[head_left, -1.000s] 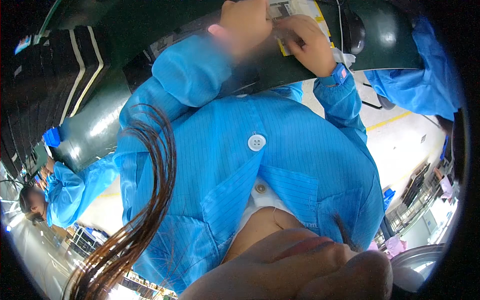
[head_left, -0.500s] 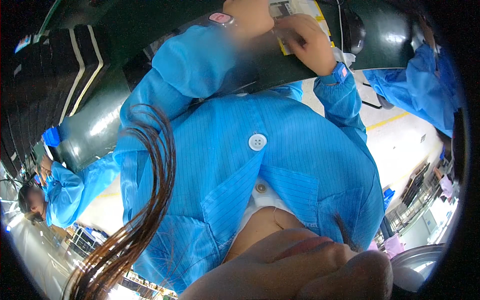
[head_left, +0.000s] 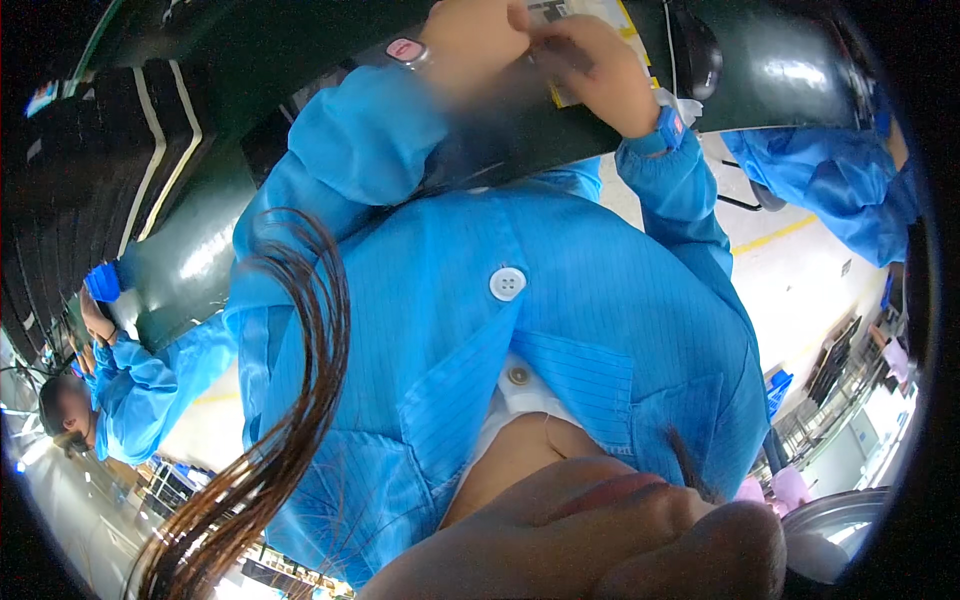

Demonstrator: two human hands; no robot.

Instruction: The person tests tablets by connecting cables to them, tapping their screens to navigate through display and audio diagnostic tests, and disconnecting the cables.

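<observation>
Near the top edge, my left hand (head_left: 476, 48) is bent inward, with its fingers curled and partly cut off by the frame. My right hand (head_left: 600, 78) meets it, the fingers closed and pointing toward the left hand's fingertips. Whatever lies between the fingertips is too blurred and hidden to make out. Under the hands is a flat sheet or board with yellow edges (head_left: 629, 30) on the dark green table (head_left: 775, 100). A pink-faced watch (head_left: 405, 50) sits on my left wrist, a blue band (head_left: 671, 126) on my right.
A black computer mouse (head_left: 703, 65) and a white cable (head_left: 671, 50) lie right of my hands, near crumpled white material (head_left: 686, 108). Black layered trays (head_left: 100, 150) stand at the left. A blue-sleeved co-worker (head_left: 160, 380) sits far left by a blue box (head_left: 103, 282); another blue sleeve (head_left: 830, 180) is at right.
Both my hands have shifted slightly left, staying together at the fingertips. The co-worker's hand at far left has moved up beside the blue box.
</observation>
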